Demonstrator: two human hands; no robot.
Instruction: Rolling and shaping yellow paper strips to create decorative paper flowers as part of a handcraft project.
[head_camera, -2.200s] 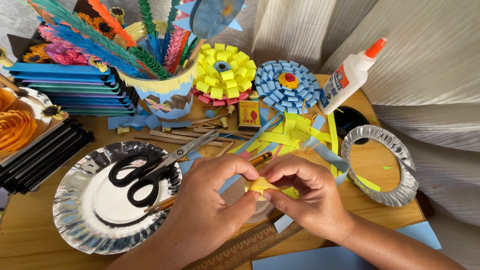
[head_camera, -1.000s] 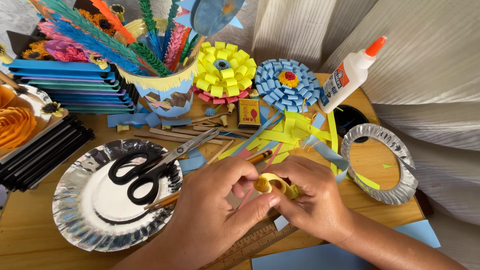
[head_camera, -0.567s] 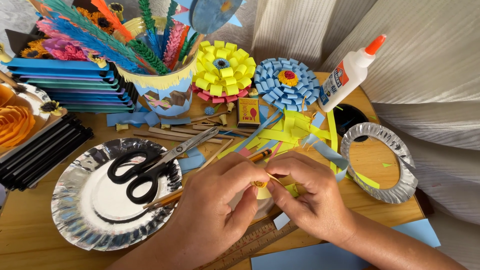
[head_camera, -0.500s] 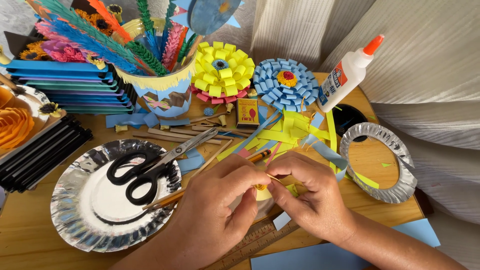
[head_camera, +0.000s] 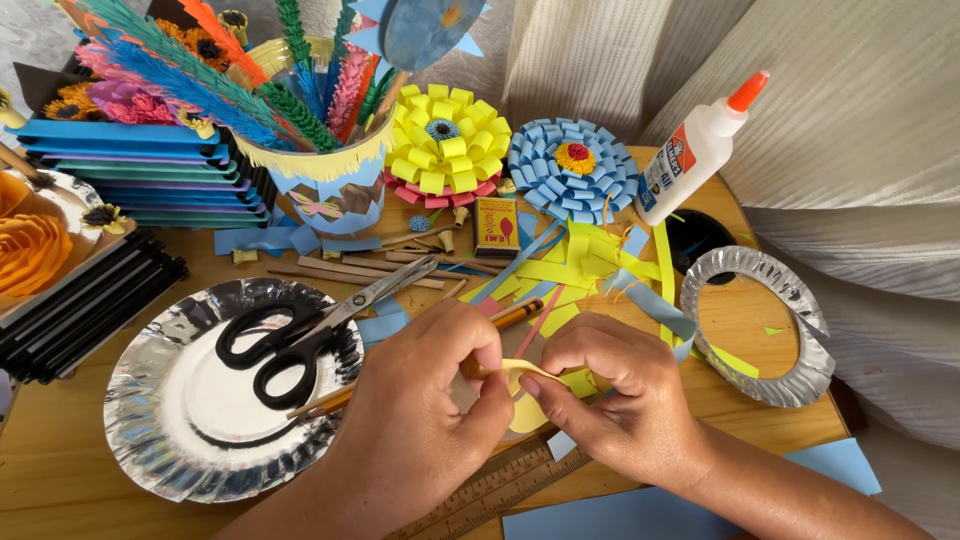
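While both my hands meet over the near middle of the wooden table (head_camera: 60, 470), I curl a yellow paper strip (head_camera: 528, 372) into a loop.

My left hand (head_camera: 420, 410) pinches one end of the thin, smooth strip and my right hand (head_camera: 620, 400) pinches the other, fingers closed tight on it. One pencil (head_camera: 515, 315) lies under my left hand. To the left, one pair of black-handled scissors (head_camera: 300, 335) rests on a crinkled round foil plate (head_camera: 150, 420); a second foil ring (head_camera: 790, 380) lies to the right. Far off stand two looped paper flowers, one yellow flower (head_camera: 445, 140) and one blue flower (head_camera: 570, 165), with one white glue bottle (head_camera: 695, 150) at far right. One wooden ruler (head_camera: 490, 495) lies nearest.
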